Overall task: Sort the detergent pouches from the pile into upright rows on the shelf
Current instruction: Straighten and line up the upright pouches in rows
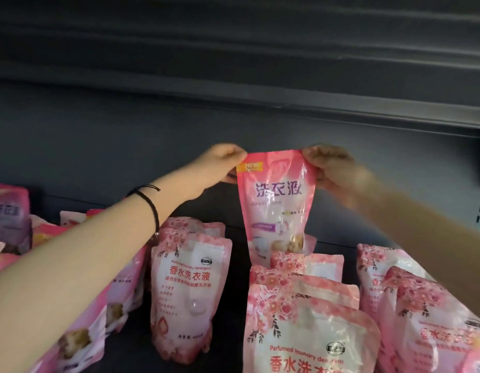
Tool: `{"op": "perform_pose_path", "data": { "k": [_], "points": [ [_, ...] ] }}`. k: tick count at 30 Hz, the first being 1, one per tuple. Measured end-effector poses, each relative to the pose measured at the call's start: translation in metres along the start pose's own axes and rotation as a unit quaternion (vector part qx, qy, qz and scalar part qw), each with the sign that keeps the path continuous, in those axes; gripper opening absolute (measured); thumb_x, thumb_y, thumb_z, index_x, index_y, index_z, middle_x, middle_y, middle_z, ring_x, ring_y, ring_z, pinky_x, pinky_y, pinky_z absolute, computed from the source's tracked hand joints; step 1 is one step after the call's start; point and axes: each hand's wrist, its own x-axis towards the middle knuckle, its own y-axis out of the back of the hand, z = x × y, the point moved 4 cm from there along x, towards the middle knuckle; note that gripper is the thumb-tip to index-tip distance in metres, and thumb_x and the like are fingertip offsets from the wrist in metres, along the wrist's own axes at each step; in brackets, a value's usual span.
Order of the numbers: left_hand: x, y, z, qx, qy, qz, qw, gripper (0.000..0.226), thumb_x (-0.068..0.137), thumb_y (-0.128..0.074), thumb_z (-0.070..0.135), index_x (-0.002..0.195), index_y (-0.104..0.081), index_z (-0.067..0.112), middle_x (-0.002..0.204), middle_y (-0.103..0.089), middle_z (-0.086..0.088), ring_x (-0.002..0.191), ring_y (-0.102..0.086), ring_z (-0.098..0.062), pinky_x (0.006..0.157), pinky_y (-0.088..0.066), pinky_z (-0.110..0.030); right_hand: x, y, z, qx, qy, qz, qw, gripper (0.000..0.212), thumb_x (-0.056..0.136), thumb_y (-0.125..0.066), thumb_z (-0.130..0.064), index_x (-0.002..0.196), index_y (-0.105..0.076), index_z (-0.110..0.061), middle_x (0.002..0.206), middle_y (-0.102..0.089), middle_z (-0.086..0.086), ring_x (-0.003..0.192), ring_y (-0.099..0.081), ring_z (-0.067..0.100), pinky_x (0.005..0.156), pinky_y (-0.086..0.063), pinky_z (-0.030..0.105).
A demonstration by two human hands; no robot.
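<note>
Head | pouch [278,200] upright | top corners pinched between both hands [276,168]

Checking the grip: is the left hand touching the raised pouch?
Touching. The head view shows the left hand pinching the raised pouch at one top corner.

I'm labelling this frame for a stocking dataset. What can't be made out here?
Head view:
1. Base of the held pouch: hidden behind the middle row, so whether it touches the shelf is unclear.
2. The left pouches: partly covered by the left forearm, cut by the frame edge.
3. The front pouch: cut off by the bottom edge.
4. The right hand: motion-blurred, fingers indistinct.
</note>
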Motion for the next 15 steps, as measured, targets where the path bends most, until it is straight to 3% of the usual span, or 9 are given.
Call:
{"op": "perform_pose_path", "data": {
  "k": [3,7,9,12,15],
  "points": [
    [-0.014,0.015,0.006,-0.192,0.036,0.033,0.980,0.017,0.091,-0.061,0.030,0.100,-0.063,0.017,0.093,-0.073,0.001,0.088,-0.071,-0.012,0.078,-0.058,-0.028,0.000,-0.031,-0.025,0.064,0.022,0.060,0.996,0.023,0.098,-0.052,-0.014,0.077,-0.061,-0.012,0.061,-0.066,-0.003,0.052,-0.061,0.007,0.051,-0.052,0.022],
    [-0.036,0.016,0.003,-0.233,0.063,-0.015,0.970,0.023,0.091,-0.059,0.031,0.104,-0.066,0.013,0.097,-0.075,-0.001,0.093,-0.071,-0.016,0.082,-0.055,-0.032,-0.012,-0.064,-0.053,0.117,0.063,0.103,0.986,0.025,0.098,-0.052,-0.014,0.074,-0.057,-0.013,0.065,-0.062,0.002,0.052,-0.060,0.011,0.053,-0.057,0.026],
    [-0.046,0.018,0.006,-0.277,0.066,0.002,0.959,0.027,0.093,-0.057,0.032,0.111,-0.064,0.014,0.102,-0.074,-0.002,0.097,-0.070,-0.018,0.082,-0.056,-0.033,-0.022,-0.077,-0.065,0.128,0.075,0.116,0.982,0.025,0.098,-0.053,-0.016,0.073,-0.056,-0.014,0.062,-0.062,-0.001,0.052,-0.060,0.010,0.053,-0.057,0.026],
    [-0.066,0.038,0.013,-0.298,0.039,0.040,0.953,0.016,0.092,-0.059,0.034,0.095,-0.065,0.020,0.085,-0.075,0.005,0.084,-0.071,-0.011,0.073,-0.056,-0.027,-0.039,-0.104,-0.073,0.150,0.070,0.123,0.978,0.025,0.098,-0.052,-0.017,0.074,-0.055,-0.014,0.071,-0.060,0.002,0.062,-0.059,0.013,0.066,-0.057,0.032],
    [-0.090,0.061,0.018,-0.316,0.015,0.051,0.947,0.020,0.092,-0.060,0.037,0.090,-0.065,0.017,0.074,-0.074,0.005,0.068,-0.072,-0.009,0.056,-0.055,-0.021,-0.058,-0.130,-0.079,0.169,0.058,0.127,0.976,0.023,0.098,-0.053,-0.020,0.076,-0.056,-0.015,0.076,-0.061,0.001,0.069,-0.060,0.015,0.077,-0.057,0.037]
  ]
}}
